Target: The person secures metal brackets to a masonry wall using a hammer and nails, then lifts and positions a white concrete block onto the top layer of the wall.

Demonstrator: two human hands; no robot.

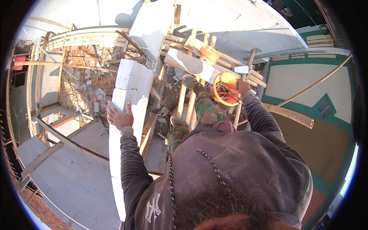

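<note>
My left hand (120,116) lies flat on the top of a narrow wall of white blocks (125,96), its fingers stretched out. On the right, my right hand (243,87) is closed, apparently round the handle of a mallet (241,69) whose pale, block-shaped head shows just beyond the fingers. The handle itself is mostly hidden by the hand. Right beside that hand stands an orange bucket (217,81) with several tools in it, too jumbled to tell apart.
Under my feet are bamboo poles (181,101) and planks (203,50) of a scaffold. Rubble (92,92) lies far below on the left, past timber framing. A white block wall (245,27) rises ahead. A thick bamboo pole (293,115) juts out at right.
</note>
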